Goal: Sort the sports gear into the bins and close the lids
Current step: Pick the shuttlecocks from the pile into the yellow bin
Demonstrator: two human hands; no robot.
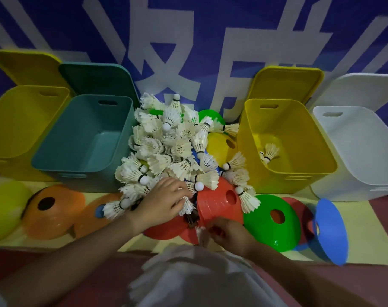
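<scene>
The pile of shuttlecocks (173,147) is cream-white, each with a white cork tip ringed by a black band. Left of the pile stands a teal bin (84,140) with a darker teal lid (97,78), and beyond it a yellow bin (18,120). Right of the pile is another yellow bin (286,147), then a white bin (361,151). In front of the pile lie disc cones: a red-orange cone (219,207), a green cone (270,220) and a blue cone (330,229) to the right; two orange cones (53,211) and a yellow-green cone (4,207) to the left. Behind the pile hangs a blue banner (210,41) with large pale grey characters.
</scene>
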